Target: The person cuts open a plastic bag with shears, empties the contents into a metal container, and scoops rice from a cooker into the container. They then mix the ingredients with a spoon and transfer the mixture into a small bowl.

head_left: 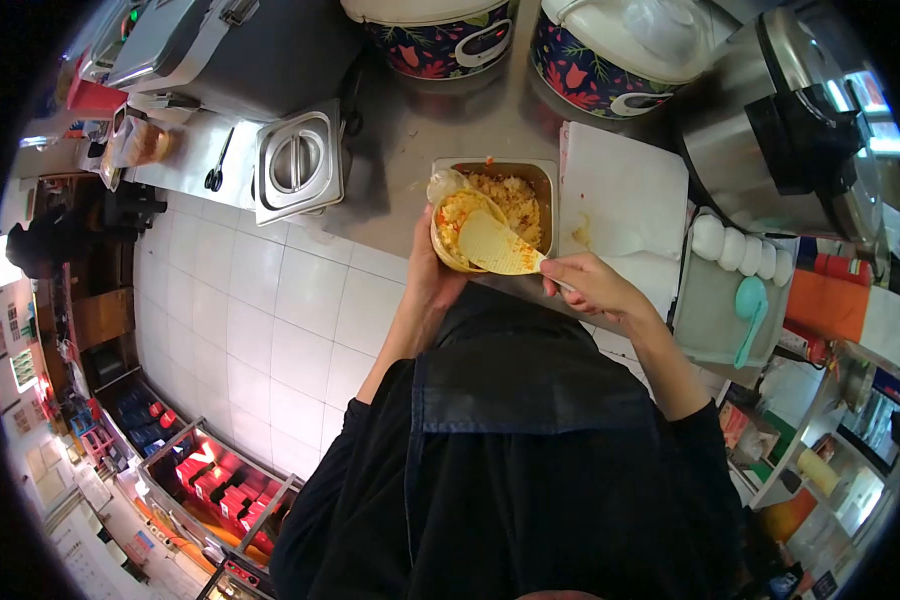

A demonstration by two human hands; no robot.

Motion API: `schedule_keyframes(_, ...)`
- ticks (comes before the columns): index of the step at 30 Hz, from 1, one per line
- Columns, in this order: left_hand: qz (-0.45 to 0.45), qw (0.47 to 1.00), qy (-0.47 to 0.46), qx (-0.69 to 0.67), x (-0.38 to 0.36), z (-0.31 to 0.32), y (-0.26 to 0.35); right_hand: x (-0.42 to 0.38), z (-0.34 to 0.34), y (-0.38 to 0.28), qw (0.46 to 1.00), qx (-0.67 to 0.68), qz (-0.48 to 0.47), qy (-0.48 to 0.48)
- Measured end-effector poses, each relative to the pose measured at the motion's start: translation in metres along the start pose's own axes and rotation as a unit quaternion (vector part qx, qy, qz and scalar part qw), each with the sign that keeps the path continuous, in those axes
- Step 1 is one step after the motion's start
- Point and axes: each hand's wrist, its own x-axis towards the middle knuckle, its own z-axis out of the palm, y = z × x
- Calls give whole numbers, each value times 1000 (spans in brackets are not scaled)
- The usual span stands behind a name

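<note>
The left hand closes its grip under a yellow bowl of orange-tinted rice, holding it over the near rim of the rectangular food tray at the tabletop's front edge, so spillage likely falls into the tray. The right hand closes its grip on a rice paddle, blade flat across the bowl. A white cutting board lies just beside the tray; rice cookers line the far edge, leaving little open room.

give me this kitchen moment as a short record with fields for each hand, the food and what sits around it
left hand: holds a yellow bowl of rice
right hand: holds a rice paddle, blade over the bowl
food: orange fried rice in a rectangular tray behind the bowl
counter: steel counter
nearby: two floral rice cookers, lidded steel pan, white cutting board
</note>
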Motion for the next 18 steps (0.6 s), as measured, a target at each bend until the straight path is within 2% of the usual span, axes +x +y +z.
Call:
schedule_keyframes(4,-27,999,27,18,-2,0,-3,10,-7,4,999,-14,39,-36)
schedule_keyframes(8,-25,998,15,57,-5,5,-1,15,0,0,997,6,55,-54)
schedule_keyframes(11,-57,994,-4,89,-11,12,2,21,4,6,996,28,47,-72)
schedule_keyframes(14,-42,997,-1,68,-8,10,0,23,4,9,993,94,34,-56)
schedule_keyframes(18,-4,998,15,60,-13,8,4,19,-3,13,968,223,38,-111)
